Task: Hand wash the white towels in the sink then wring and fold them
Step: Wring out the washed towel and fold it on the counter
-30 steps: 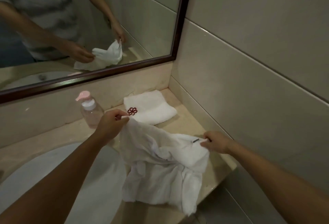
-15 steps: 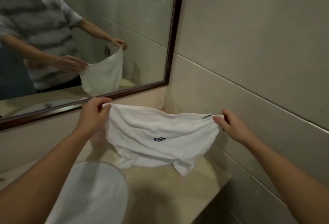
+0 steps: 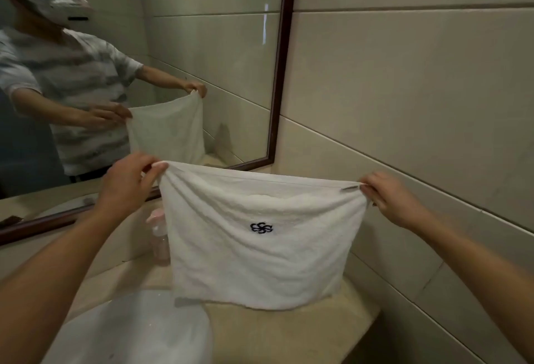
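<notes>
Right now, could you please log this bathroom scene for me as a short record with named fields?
setting: bathroom counter beside a sink, under a framed mirror
left hand: pinches the towel's upper left corner
right hand: pinches the towel's upper right corner
towel: white, hanging spread out flat, dark embroidered logo facing the camera, bottom edge near the counter
bottle: pink pump top, standing partly hidden behind the towel
task stage: towel opened out, not yet folded
</notes>
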Motion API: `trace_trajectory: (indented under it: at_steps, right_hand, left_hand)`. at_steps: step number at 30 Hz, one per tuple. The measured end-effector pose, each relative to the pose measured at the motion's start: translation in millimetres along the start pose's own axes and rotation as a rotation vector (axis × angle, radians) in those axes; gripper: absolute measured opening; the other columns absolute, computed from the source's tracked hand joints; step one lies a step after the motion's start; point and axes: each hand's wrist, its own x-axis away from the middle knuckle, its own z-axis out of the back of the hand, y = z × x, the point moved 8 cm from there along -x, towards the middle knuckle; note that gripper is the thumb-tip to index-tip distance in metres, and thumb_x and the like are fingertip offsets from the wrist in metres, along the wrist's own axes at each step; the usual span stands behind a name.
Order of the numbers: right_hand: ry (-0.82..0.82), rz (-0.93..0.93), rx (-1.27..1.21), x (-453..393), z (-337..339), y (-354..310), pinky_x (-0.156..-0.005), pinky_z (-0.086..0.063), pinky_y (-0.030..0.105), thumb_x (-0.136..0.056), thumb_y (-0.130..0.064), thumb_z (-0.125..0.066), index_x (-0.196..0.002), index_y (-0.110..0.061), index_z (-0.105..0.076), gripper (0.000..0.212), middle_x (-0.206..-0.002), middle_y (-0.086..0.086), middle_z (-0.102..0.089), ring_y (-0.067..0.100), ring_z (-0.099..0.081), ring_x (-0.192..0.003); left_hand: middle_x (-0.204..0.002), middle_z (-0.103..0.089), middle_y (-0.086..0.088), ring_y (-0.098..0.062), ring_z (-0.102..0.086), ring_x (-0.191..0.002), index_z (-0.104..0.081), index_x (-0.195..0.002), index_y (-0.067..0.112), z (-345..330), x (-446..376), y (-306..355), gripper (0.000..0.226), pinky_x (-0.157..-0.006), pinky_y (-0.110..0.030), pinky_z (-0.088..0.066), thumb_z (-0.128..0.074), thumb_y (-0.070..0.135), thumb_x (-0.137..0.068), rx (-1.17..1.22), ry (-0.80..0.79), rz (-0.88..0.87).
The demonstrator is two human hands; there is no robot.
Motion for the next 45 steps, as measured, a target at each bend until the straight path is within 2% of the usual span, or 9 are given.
trace_trajectory:
  at_steps: [5,8,11,15,22,25,28,34,45]
  right_hand:
    - [-0.050,0.001,0.140,1,-1,7,-0.063,-0.035,0.031,-0.099,-0.026,-0.051,-0.072,-0.010,-0.054,0.031,-0.071,0.018,-0.061,0.037,-0.062,-0.066]
    - [0.094,-0.201,0.093,-2,6,12,-0.060,-0.031,0.035,-0.102,-0.023,-0.057,-0.070,-0.017,-0.043,0.035,-0.070,0.023,-0.062,0.040,-0.060,-0.067]
    - [-0.008,-0.293,-0.011,-2,-2,12,-0.058,-0.040,0.033,-0.105,-0.021,-0.049,-0.072,-0.012,-0.045,0.034,-0.065,0.015,-0.062,0.033,-0.064,-0.061]
    - [-0.001,-0.313,-0.131,-3,2,11,-0.047,-0.048,0.023,-0.105,-0.016,-0.045,-0.078,-0.008,-0.049,0.028,-0.073,0.012,-0.063,0.021,-0.064,-0.056]
    - [0.185,-0.135,-0.122,2,12,-1,-0.054,-0.058,0.038,-0.098,-0.001,-0.053,-0.097,-0.003,-0.063,0.010,-0.090,0.011,-0.058,0.025,-0.061,-0.073]
    - [0.041,-0.091,-0.012,-3,2,-4,-0.073,-0.051,0.044,-0.099,-0.005,-0.052,-0.097,-0.004,-0.061,0.009,-0.091,0.011,-0.058,0.029,-0.058,-0.080]
    - [-0.195,-0.156,0.110,2,-24,11,-0.081,-0.040,0.038,-0.100,-0.007,-0.051,-0.100,-0.002,-0.064,0.014,-0.097,0.020,-0.061,0.037,-0.058,-0.096]
    - [0.062,-0.206,-0.013,5,-17,11,-0.072,-0.033,0.031,-0.099,-0.004,-0.055,-0.083,-0.003,-0.064,0.018,-0.082,0.007,-0.050,0.037,-0.058,-0.083]
    - [0.129,-0.113,-0.126,0,-28,10,-0.076,-0.035,0.014,-0.091,0.009,-0.060,-0.108,-0.004,-0.072,0.024,-0.095,0.011,-0.058,0.020,-0.059,-0.083]
  left_hand:
    - [-0.081,-0.061,0.005,-0.021,-0.060,-0.078,-0.071,-0.092,0.023,-11,1,-2,0.029,-0.059,-0.033,-0.041,-0.049,0.041,-0.098,-0.251,-0.232,-0.053]
    - [-0.081,-0.070,-0.002,-0.025,-0.063,-0.074,-0.071,-0.093,0.021,-6,9,-3,0.028,-0.058,-0.034,-0.044,-0.049,0.038,-0.099,-0.118,-0.141,0.051]
    - [-0.075,-0.068,-0.005,-0.024,-0.061,-0.070,-0.072,-0.093,0.019,-12,10,4,0.023,-0.061,-0.034,-0.045,-0.053,0.029,-0.100,-0.015,-0.199,0.106]
    - [-0.065,-0.066,-0.004,-0.016,-0.065,-0.055,-0.065,-0.084,0.015,-7,11,9,0.021,-0.050,-0.014,-0.048,-0.053,0.017,-0.100,0.320,-0.070,0.318]
    - [-0.070,-0.072,-0.006,-0.023,-0.071,-0.071,-0.067,-0.086,0.007,-13,8,0,0.023,-0.074,-0.038,-0.059,-0.053,0.019,-0.100,0.437,-0.030,0.483]
    - [-0.072,-0.072,-0.008,-0.023,-0.070,-0.072,-0.066,-0.088,0.005,-16,8,-2,0.022,-0.073,-0.039,-0.060,-0.053,0.018,-0.100,0.474,-0.011,0.558]
    - [-0.073,-0.072,-0.012,-0.029,-0.072,-0.074,-0.066,-0.085,0.007,-27,8,1,0.021,-0.075,-0.040,-0.061,-0.054,0.016,-0.099,0.518,-0.054,0.600]
    - [-0.063,-0.072,-0.006,-0.031,-0.072,-0.075,-0.064,-0.082,0.004,-39,15,-11,0.022,-0.083,-0.046,-0.059,-0.055,0.016,-0.099,0.598,-0.064,0.703]
    - [-0.073,-0.071,-0.016,-0.035,-0.071,-0.077,-0.063,-0.082,0.003,-58,2,-24,0.023,-0.086,-0.049,-0.057,-0.056,0.016,-0.099,0.598,-0.083,0.758]
